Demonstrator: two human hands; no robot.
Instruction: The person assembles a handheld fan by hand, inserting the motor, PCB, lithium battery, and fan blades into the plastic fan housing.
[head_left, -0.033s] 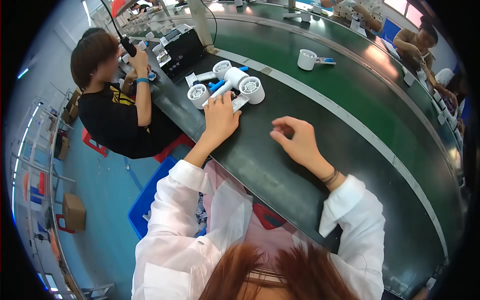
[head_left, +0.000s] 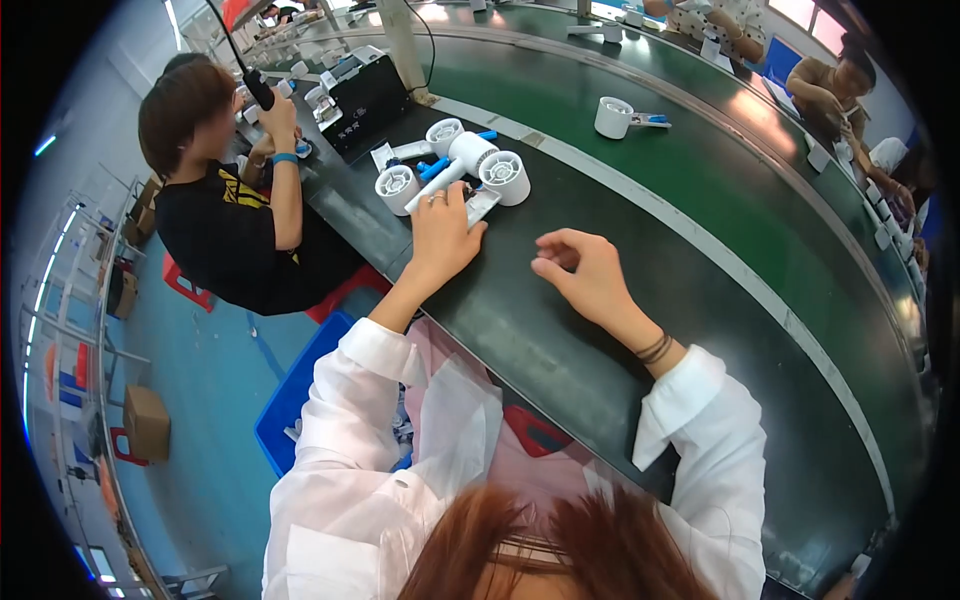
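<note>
Our left hand (head_left: 440, 232) lies flat with fingertips on the cluster of white plastic round fan housings (head_left: 455, 170) on the dark workbench (head_left: 520, 330), pressing rather than clasping them; our right hand (head_left: 585, 275) hovers loosely curled and holds nothing. We judge the housings light, rigid and smooth, best taken by the rims. The bench edge runs near on our left, with open room toward the green conveyor belt (head_left: 700, 150).

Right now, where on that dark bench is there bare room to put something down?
The dark bench is bare between the left hand and right hand, and nearer the sleeves. It is crowded beyond the left hand, where the white round parts cluster by the black box.
</note>
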